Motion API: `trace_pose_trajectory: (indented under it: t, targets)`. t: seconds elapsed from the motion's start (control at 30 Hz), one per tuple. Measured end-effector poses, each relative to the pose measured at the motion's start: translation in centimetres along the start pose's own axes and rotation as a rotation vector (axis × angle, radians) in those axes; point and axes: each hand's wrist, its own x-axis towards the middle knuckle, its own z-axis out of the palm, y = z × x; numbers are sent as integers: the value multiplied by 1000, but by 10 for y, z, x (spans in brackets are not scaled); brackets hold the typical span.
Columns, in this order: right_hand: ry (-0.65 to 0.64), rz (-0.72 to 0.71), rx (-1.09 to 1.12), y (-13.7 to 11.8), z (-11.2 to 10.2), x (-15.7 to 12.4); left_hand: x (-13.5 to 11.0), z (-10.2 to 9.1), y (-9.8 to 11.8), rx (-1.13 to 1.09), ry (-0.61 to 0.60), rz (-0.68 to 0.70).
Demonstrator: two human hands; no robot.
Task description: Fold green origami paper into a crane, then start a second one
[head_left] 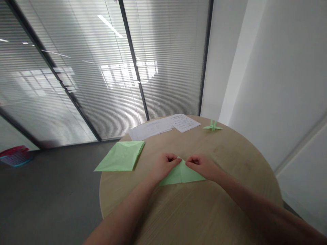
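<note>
A folded sheet of light green paper (182, 175) lies on the round wooden table, its long edge toward me and a crease running down its middle. My left hand (167, 165) pinches it near the top point, thumb on the paper. Opposite, my right hand (201, 165) has closed its thumb and fingers on the same sheet, just right of the point. A small gap separates the two hands. Both palms cover the sheet's sloping sides in part.
Left of my hands, a stack of green paper (121, 156) overhangs the edge of the table (204, 211). Printed white sheets (155, 127) lie at the back. A green origami crane (213, 126) stands at the back right. A basket (15, 156) sits on the floor, far left.
</note>
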Motion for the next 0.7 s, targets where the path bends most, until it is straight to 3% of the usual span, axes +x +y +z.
trace_pose_trajectory:
  t: [0.4,0.7]
  targets:
    - [-26,20,44,6,-30,3,5,-31,-5,-194,206,-30]
    - [67,42,47,16,-39,8,6,-27,-4,-306,276,-53]
